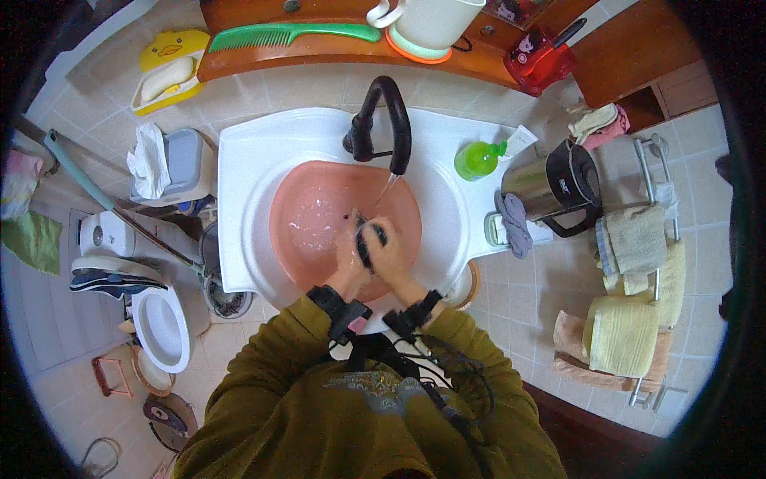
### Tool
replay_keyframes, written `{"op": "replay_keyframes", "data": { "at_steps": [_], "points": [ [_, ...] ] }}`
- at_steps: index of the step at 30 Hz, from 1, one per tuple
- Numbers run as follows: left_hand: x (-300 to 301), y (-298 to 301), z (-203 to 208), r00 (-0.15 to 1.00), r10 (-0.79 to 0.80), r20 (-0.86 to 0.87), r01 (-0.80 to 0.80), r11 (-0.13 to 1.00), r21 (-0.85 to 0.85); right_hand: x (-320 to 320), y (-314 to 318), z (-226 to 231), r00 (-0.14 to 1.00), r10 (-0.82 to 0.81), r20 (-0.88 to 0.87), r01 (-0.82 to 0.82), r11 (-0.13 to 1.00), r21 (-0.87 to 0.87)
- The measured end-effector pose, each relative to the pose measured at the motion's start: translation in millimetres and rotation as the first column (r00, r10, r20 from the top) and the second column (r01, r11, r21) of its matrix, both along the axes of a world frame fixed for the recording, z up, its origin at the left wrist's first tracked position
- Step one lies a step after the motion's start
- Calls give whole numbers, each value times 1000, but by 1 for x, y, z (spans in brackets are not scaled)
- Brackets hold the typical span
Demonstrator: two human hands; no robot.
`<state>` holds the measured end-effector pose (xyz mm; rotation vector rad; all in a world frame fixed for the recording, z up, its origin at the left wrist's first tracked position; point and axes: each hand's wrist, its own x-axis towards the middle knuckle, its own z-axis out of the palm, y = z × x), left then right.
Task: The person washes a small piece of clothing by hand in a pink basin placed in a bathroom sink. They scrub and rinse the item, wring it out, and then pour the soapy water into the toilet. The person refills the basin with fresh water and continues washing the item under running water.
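Observation:
My left hand (349,257) and my right hand (392,254) are pressed together over a pink basin (307,211) that sits in the white sink (239,160). Between them they grip a small dark object (368,237), partly hidden by my fingers. Water runs in a thin stream from the black curved tap (388,120) onto my hands. The basin holds shallow water.
A green bottle (476,159) and a steel kettle (554,185) stand right of the sink. Towels (630,319) hang on a rack at the right. A toilet (159,323) and a grey bin (179,164) are at the left. A green comb (291,35) and white mug (427,24) lie on the wooden shelf.

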<state>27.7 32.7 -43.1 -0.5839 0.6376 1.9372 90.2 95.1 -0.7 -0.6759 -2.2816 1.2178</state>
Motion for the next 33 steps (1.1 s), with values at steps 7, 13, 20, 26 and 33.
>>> {"op": "replay_keyframes", "data": {
  "at_steps": [7,13,20,26,33],
  "points": [
    [-7,16,9,981,-24,-192,9,997,-75,-35,108,13,912,171,374,-282,922,266],
    [-3,11,18,992,-42,-118,34,997,-65,-91,159,37,947,110,302,-83,991,-103],
    [-17,-5,16,988,-50,-144,61,995,74,-3,106,-1,872,488,35,-452,831,-325],
    [-34,-26,2,956,-196,-217,105,923,-369,9,101,-47,817,455,354,-375,886,-273],
    [-44,-54,-58,924,-264,-276,33,775,-631,-2,57,-101,764,180,620,-596,565,570]
  ]
}}
